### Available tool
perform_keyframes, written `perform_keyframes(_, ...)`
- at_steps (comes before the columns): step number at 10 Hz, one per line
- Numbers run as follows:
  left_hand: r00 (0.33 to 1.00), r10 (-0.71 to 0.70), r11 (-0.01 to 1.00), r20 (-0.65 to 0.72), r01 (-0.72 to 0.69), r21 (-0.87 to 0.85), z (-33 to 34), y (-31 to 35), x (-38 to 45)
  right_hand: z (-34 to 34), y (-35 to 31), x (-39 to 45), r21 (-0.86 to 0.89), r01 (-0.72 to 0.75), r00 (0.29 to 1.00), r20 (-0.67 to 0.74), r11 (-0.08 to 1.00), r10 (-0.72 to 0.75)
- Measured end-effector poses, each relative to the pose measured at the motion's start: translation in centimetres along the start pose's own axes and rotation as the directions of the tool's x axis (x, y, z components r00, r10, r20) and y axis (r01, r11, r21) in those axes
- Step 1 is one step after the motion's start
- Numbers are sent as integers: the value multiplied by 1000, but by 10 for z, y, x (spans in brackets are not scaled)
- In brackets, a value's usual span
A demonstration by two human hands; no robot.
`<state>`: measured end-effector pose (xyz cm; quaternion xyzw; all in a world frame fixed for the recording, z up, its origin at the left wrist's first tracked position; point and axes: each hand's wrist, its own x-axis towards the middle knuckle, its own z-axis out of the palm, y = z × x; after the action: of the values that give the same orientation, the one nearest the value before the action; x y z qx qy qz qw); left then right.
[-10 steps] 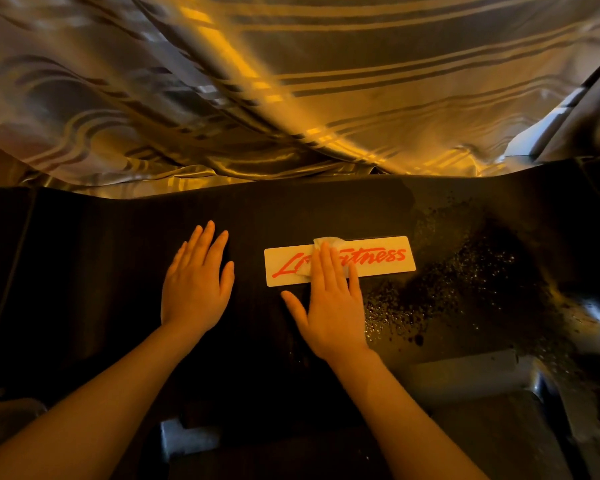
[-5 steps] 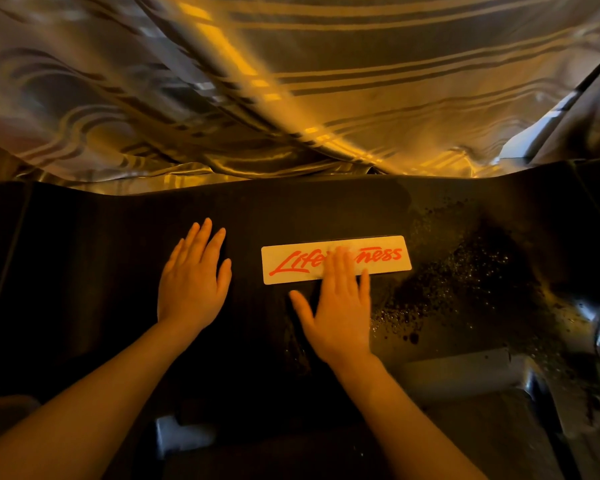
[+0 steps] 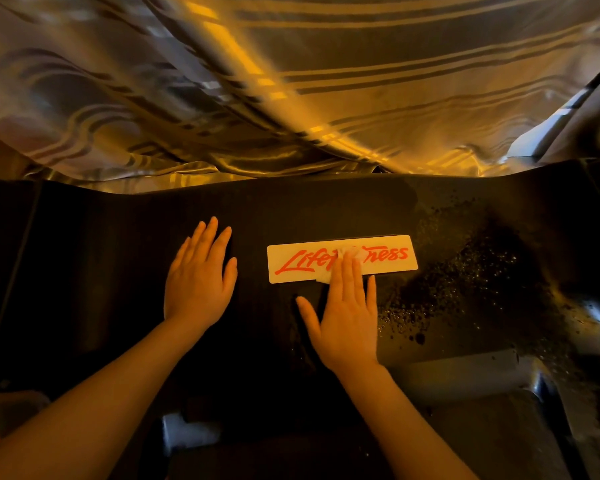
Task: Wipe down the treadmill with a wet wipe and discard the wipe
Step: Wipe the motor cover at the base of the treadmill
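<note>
Both forearms bare, no sleeves; hands (image 3: pixel 201 282) w/o gloves, rings, or watch.

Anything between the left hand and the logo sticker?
Nothing; in the head view only bare black treadmill surface separates the left hand from the sticker. The wipe sits under the right hand.

I see both hands flat on the dark treadmill (image 3: pixel 118 265) surface. Left hand (image 3: pixel 201 282), fingers straight, rests palm down, apart from the label. Right hand (image 3: pixel 347 313) presses a pale wet wipe (image 3: pixel 328 276) onto the white label (image 3: pixel 302 261) with red lettering; fingers cover the middle letters, wipe edge showing beside and beyond them. Wet droplets (image 3: pixel 465 289) speckle the surface right of the label. Striped shiny curtain (image 3: pixel 291 81) hangs behind.
</note>
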<state>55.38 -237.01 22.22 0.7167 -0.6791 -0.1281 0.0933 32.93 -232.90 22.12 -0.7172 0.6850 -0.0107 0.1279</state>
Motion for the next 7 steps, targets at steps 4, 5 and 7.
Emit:
perform_keyframes(4, 1000, -7, 1000, -2, 7, 22, 2, -1, 1, 4, -4, 0, -52, 87, 996, 15, 995, -87)
perform_keyframes(5, 1000, -7, 1000, 0, 7, 25, 2, -1, 1, -7, 37, 3, -65, -55, 998, -34, 996, 53)
perform_keyframes(7, 1000, 0, 1000, -11, 1, 28, 3, -2, 1, -18, 50, 13, -14, -164, 986, -20, 986, 164)
